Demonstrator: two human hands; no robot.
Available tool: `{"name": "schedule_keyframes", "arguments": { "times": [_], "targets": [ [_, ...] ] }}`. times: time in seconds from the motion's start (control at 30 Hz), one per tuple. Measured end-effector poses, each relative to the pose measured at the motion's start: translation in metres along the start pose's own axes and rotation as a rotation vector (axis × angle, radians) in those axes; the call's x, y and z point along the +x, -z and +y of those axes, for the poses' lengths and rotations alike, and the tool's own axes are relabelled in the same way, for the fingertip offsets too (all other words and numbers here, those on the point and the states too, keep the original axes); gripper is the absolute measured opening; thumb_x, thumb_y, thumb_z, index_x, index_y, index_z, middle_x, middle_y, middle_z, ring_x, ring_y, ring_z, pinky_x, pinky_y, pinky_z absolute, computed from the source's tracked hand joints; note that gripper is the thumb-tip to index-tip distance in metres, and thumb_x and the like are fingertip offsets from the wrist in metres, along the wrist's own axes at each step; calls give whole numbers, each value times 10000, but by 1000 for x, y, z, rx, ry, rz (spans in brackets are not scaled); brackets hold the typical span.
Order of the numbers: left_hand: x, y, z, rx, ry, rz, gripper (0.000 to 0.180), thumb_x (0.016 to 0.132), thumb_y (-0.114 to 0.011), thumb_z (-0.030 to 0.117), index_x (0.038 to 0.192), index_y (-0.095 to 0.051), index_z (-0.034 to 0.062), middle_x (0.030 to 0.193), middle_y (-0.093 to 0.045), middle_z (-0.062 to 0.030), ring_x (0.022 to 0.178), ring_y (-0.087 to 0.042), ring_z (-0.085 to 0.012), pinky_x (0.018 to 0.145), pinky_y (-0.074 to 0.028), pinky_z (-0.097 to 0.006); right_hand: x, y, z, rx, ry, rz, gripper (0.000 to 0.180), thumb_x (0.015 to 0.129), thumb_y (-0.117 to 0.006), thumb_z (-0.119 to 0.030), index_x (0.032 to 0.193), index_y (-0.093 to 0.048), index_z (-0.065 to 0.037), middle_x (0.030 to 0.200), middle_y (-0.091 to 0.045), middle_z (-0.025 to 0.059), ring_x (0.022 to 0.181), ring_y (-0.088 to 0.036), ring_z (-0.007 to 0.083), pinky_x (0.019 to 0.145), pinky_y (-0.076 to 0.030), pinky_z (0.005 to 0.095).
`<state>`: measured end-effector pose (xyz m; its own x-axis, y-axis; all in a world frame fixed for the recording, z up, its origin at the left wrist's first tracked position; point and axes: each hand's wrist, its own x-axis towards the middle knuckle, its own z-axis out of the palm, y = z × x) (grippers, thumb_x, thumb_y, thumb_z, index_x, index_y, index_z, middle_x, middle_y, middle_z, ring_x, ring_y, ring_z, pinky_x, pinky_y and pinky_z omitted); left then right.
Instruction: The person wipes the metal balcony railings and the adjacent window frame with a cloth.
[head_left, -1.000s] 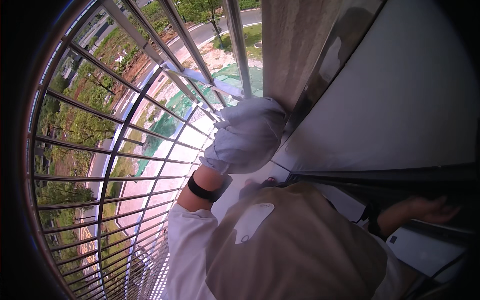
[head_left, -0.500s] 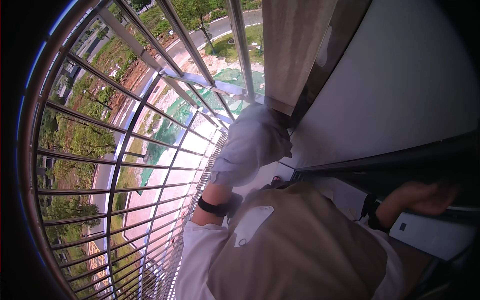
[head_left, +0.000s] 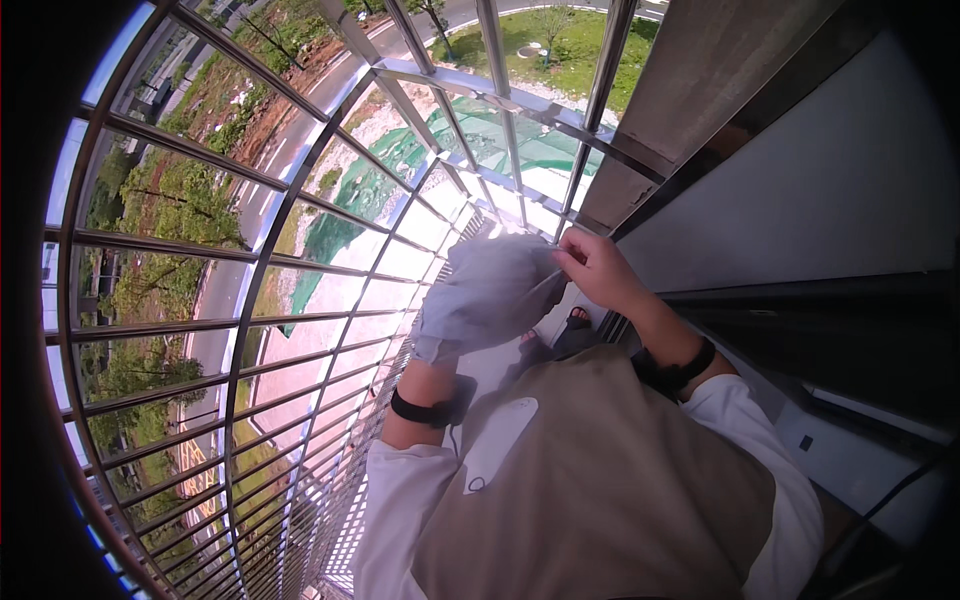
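The cloth (head_left: 488, 298) covers the left hand, so its finger state I cannot tell. The right hand (head_left: 598, 270) pinches the cloth's right edge, near the railing (head_left: 502, 97). Adjusting the cloth seems in hand; the next move calls for a firm pinch.

Floor's (head_left: 490, 368) pale greyish, and honestly only a small patch of it shows. Two feet (head_left: 580, 312) in dark open-toed footwear (head_left: 577, 322) are standing right on it, near each other, one showing less clearly.
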<state>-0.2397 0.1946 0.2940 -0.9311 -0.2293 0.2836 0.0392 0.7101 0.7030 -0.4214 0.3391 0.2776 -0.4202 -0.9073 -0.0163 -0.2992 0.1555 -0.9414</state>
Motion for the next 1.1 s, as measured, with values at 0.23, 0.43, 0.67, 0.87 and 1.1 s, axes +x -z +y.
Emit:
{"name": "schedule_keyframes", "arguments": {
  "times": [0.23,0.43,0.67,0.87,1.1],
  "targets": [
    [-6,28,-18,326,140,194,166,651,-576,53,815,-597,61,761,-576,-67,697,-545,-229,653,-436,-294,-8,-29,11,372,-252,196,157,773,-494,-71,625,-456,-35,499,-471,4,450,-443,49,424,-340,206],
    [35,36,12,578,410,-61,214,669,-544,249,749,-536,51,765,-557,-139,738,-536,-314,637,-419,-371,-29,-56,22,331,-317,160,176,806,-505,-84,648,-435,-50,520,-481,4,415,-459,64,374,-355,181],
    [68,24,45,251,100,-6,252,552,-623,249,711,-525,80,651,-535,-107,641,-534,-294,575,-410,-358,-50,-34,59,-4,-240,213,134,812,-511,-100,703,-474,-33,561,-500,4,478,-476,63,458,-388,206],
    [111,7,52,170,-136,44,211,595,-598,243,731,-542,91,675,-550,-105,633,-538,-284,573,-413,-360,-109,37,10,339,-278,578,113,811,-514,-92,731,-488,-16,593,-498,8,542,-478,65,521,-400,201],
    [172,-18,50,261,-324,172,170,647,-569,236,754,-561,104,703,-568,-103,624,-542,-273,571,-417,-361,-153,82,-1,245,-157,837,105,815,-504,-84,735,-491,-18,597,-499,7,550,-475,61,522,-397,198]
  ]
}}
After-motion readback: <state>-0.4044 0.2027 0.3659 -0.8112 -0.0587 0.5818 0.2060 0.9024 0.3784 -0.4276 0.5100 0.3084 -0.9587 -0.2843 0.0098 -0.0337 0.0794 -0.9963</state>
